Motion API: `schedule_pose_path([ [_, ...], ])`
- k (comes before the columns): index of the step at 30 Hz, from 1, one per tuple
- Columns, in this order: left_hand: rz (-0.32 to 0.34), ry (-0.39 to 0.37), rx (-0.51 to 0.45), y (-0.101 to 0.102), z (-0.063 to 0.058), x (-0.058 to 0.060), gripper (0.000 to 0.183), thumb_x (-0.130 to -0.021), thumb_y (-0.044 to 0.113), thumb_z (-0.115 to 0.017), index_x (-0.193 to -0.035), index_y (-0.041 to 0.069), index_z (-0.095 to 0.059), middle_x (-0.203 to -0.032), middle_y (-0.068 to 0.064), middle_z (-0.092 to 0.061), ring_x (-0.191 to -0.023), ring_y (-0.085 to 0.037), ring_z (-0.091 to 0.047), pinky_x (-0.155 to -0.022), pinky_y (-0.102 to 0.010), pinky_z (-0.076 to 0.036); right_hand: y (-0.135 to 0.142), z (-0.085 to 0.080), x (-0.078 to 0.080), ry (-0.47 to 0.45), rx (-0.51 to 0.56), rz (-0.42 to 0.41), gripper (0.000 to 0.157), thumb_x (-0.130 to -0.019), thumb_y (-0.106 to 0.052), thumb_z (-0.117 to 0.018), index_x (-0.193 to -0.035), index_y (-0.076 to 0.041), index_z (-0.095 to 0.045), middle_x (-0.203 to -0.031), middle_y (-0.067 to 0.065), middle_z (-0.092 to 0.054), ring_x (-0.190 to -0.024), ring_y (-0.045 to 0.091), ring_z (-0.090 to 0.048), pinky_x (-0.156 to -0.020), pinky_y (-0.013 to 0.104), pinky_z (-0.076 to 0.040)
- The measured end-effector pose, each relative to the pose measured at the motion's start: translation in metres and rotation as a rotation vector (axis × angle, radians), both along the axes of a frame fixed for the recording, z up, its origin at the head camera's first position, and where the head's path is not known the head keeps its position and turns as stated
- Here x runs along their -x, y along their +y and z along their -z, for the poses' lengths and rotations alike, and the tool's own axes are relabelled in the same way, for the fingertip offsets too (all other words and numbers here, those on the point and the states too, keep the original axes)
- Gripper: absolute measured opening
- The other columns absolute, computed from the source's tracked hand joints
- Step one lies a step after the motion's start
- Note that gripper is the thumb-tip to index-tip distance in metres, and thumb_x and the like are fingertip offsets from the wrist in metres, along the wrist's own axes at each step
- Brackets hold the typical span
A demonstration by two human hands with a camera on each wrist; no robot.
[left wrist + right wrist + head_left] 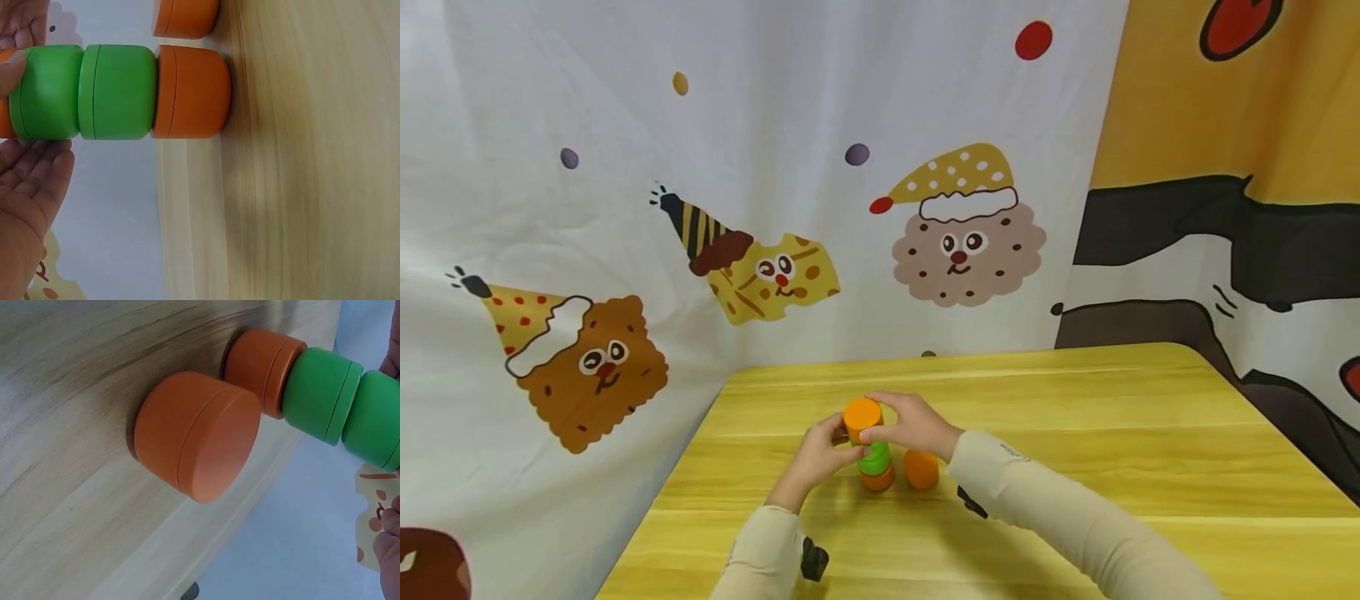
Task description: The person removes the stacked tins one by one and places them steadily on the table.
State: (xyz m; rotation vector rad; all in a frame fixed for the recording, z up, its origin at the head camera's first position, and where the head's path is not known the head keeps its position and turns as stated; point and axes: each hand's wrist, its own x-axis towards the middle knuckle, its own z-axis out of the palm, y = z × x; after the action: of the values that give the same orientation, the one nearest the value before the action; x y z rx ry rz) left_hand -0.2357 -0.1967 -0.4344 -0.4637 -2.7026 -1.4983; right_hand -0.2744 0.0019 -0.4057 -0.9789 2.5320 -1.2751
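A stack of small round jars with lid seams rises from the table: an orange jar (194, 92) at the bottom, then a lower green jar (119, 92), an upper green jar (50, 94) and a top orange jar (862, 414). My right hand (917, 423) grips the top orange jar from the right, thumb in front. From the left, my left hand (820, 454) holds the upper green jar, its thumb in front and fingers behind. Much of that jar is hidden by hands in the head view. Another orange jar (197, 437) stands upright just right of the stack.
The wooden table (1075, 500) extends to the right and toward me. A white curtain (775, 108) with cartoon figures hangs behind and to the left. At the right is an orange and black patterned cloth (1225, 158). Dark wrist devices sit below both sleeves.
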Motion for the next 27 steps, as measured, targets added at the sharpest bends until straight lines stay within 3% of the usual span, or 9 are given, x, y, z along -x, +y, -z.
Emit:
schedule_pose_path([
  [17, -0.005, -0.053, -0.038, -0.0008, 0.0000, -0.0002, 0.050, -0.081, 0.026, -0.073, -0.123, 0.007, -0.056, -0.116, -0.013, -0.061, -0.111, -0.032, -0.056, -0.097, -0.050, -0.044, -0.0026, 0.0030, -0.0005, -0.043, 0.056, 0.012, 0.069, -0.082, -0.046, -0.067, -0.137, -0.010, -0.046, -0.138, 0.008, -0.047, -0.127, 0.027, -0.043, -0.102, 0.046, -0.040],
  [18, -0.005, -0.059, -0.039, 0.0010, -0.0042, -0.0029, 0.048, -0.081, 0.024, -0.073, -0.123, 0.006, -0.056, -0.116, -0.014, -0.061, -0.111, -0.033, -0.056, -0.097, -0.050, -0.044, -0.0026, 0.0033, -0.0006, -0.043, 0.059, 0.013, 0.069, -0.082, -0.045, -0.067, -0.137, -0.010, -0.046, -0.138, 0.008, -0.047, -0.127, 0.027, -0.044, -0.102, 0.047, -0.040],
  [19, -0.004, -0.060, -0.036, 0.0024, -0.0079, -0.0051, 0.047, -0.082, 0.022, -0.072, -0.123, 0.005, -0.055, -0.116, -0.014, -0.061, -0.111, -0.034, -0.056, -0.097, -0.050, -0.044, -0.0026, 0.0031, -0.0011, -0.044, 0.065, 0.015, 0.069, -0.082, -0.045, -0.067, -0.137, -0.010, -0.046, -0.138, 0.009, -0.047, -0.123, 0.026, -0.048, -0.101, 0.047, -0.041],
  [21, -0.005, -0.060, -0.035, 0.0031, -0.0083, -0.0051, 0.046, -0.082, 0.019, -0.072, -0.123, 0.004, -0.055, -0.116, -0.015, -0.061, -0.111, -0.034, -0.056, -0.097, -0.050, -0.044, -0.0024, 0.0027, -0.0012, -0.047, 0.063, 0.026, 0.070, -0.082, -0.047, -0.066, -0.138, -0.011, -0.045, -0.124, 0.009, -0.058, -0.091, 0.019, -0.062, -0.094, 0.043, -0.046],
  [24, -0.005, -0.060, -0.027, 0.0036, -0.0092, -0.0047, 0.045, -0.083, 0.016, -0.071, -0.123, 0.003, -0.055, -0.117, -0.015, -0.060, -0.111, -0.034, -0.056, -0.096, -0.049, -0.044, -0.0017, 0.0016, -0.0015, -0.038, 0.068, 0.061, 0.072, -0.080, -0.049, -0.066, -0.138, -0.013, -0.044, -0.122, 0.008, -0.059, -0.067, 0.013, -0.055, -0.091, 0.041, -0.048],
  [26, -0.004, -0.052, -0.019, 0.0008, -0.0019, 0.0003, 0.048, -0.082, 0.020, -0.072, -0.124, 0.003, -0.054, -0.119, -0.015, -0.059, -0.111, -0.032, -0.056, -0.095, -0.049, -0.046, -0.0010, 0.0012, -0.0011, -0.036, 0.075, 0.094, 0.073, -0.079, -0.050, -0.067, -0.138, -0.014, -0.044, -0.122, 0.007, -0.060, -0.070, 0.013, -0.056, -0.091, 0.040, -0.047],
  [27, -0.003, -0.051, -0.020, 0.0006, -0.0019, 0.0003, 0.050, -0.082, 0.022, -0.072, -0.124, 0.004, -0.054, -0.120, -0.014, -0.058, -0.111, -0.032, -0.056, -0.095, -0.048, -0.046, -0.0004, 0.0010, -0.0011, -0.035, 0.084, 0.111, 0.073, -0.078, -0.051, -0.067, -0.138, -0.014, -0.045, -0.131, 0.007, -0.054, -0.086, 0.016, -0.060, -0.095, 0.043, -0.045],
])
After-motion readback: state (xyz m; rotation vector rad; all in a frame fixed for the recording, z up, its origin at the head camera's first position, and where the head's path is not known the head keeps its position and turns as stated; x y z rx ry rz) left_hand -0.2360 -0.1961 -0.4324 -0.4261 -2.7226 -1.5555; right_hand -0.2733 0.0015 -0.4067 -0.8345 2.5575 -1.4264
